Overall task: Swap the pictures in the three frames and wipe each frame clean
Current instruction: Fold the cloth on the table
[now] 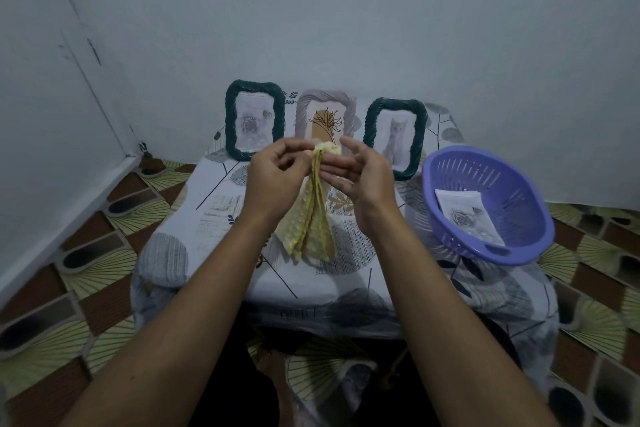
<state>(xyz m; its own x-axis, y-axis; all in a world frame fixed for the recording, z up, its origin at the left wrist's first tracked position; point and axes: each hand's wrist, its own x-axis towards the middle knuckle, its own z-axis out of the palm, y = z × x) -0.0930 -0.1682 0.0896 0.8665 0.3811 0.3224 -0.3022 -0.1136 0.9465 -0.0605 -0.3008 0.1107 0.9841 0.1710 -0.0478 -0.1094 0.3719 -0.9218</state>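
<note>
The yellow cloth point(311, 218), dimpled and folded into long pleats, hangs in the air between my hands above the middle of the table point(214, 191). My left hand point(273, 177) has its fingers curled in, and the fingertips and thumb pinch the bunched top of the cloth. My right hand point(363, 177) faces it, with fingers nearly straight and laid against the folds just below the top and the thumb lifted apart. I cannot tell whether that hand is gripping anything. The cloth's lower end fans out, and whether it touches the table I cannot tell.

Behind my hands, three picture frames stand upright in a row along the far edge of the table, against the wall point(346, 10). The left green frame point(254, 86) has a twisted rope-like rim and holds a pale rose picture. The pale frame point(304, 104) in the middle shows a tan shape with a black line-drawn plant, and my hands hide its lower part. The right green frame point(394, 105) holds a picture of a sitting cat.

At the right edge of the table sits a purple basket point(512, 191) with slotted walls. A rose print point(467, 218) on white paper lies inside it. The table wears a white cover printed with grey circles and leaves. The floor point(104, 253) around it is tiled in brown and fan-patterned green.
</note>
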